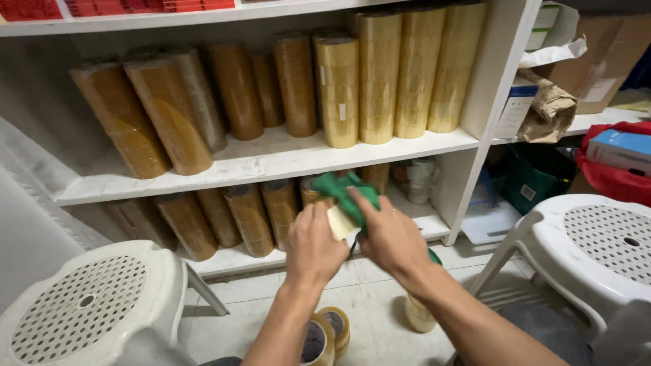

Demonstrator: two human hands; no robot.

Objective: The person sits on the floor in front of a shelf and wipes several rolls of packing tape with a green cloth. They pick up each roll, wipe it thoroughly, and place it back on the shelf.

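Observation:
My left hand (313, 245) and my right hand (391, 237) are raised together in front of the lower shelf. Between them they hold a pale yellow roll of tape (340, 222) and a green tape dispenser (347, 192), which sticks up above my fingers. My left hand grips the roll from the left, my right hand wraps the green dispenser from the right. Which parts of the two things touch is hidden by my fingers.
White shelves (271, 159) hold several wrapped stacks of brown tape (163, 112) and yellowish tape (378, 74). Loose tape rolls (325, 335) lie on the floor below my arms. White perforated stools stand at left (81, 305) and right (597, 244). Boxes and a red bag (610, 179) sit at right.

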